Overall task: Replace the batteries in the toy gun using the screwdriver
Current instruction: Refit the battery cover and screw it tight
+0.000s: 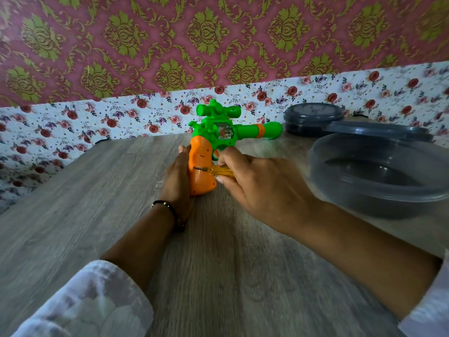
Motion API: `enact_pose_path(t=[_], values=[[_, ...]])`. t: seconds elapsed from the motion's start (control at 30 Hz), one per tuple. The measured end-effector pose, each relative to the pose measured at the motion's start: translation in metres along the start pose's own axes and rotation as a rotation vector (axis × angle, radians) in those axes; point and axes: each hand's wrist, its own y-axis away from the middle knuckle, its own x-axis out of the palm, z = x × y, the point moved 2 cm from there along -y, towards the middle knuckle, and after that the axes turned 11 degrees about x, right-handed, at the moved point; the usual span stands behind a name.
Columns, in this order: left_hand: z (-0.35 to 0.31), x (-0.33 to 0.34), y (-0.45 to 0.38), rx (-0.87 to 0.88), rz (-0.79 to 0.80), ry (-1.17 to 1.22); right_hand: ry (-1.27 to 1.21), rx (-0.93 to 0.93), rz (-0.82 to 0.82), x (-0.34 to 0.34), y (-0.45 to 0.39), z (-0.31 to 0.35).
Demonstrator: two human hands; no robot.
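Note:
A green toy gun [218, 128] with an orange grip stands upright on the wooden table, barrel pointing right. My left hand [176, 177] is pressed against the left side of the orange grip and steadies it. My right hand [257, 188] grips a small screwdriver [218, 170] with a yellow see-through handle. The metal tip touches the right face of the orange grip, about halfway down. No batteries are visible.
A large grey plastic bowl [379, 190] sits at the right, close to my right forearm. Behind it lie a grey lid [379, 131] and a round lidded grey container [313, 117]. A floral-papered wall runs along the table's far edge.

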Motion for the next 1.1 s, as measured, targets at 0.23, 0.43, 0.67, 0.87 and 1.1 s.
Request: enact_pose_path(t=[0.23,0.43,0.67,0.87,1.1], values=[[-0.003,0.001,0.002,0.011,0.032,-0.023,-0.011,0.053,-0.009,-0.001,0.000,-0.003],[0.000,-0.001,0.001,-0.008,0.021,0.016,-0.077,0.022,0.178,-0.005,-0.002,-0.002],[0.001,0.000,0.000,-0.047,0.027,0.067,-0.042,-0.021,0.123,-0.004,-0.002,-0.001],[-0.001,0.001,0.002,-0.019,0.049,0.046,-0.058,0.075,0.101,-0.007,0.000,-0.002],[0.001,0.001,0.001,-0.029,0.064,0.081,-0.138,0.096,0.221,-0.010,-0.003,-0.004]])
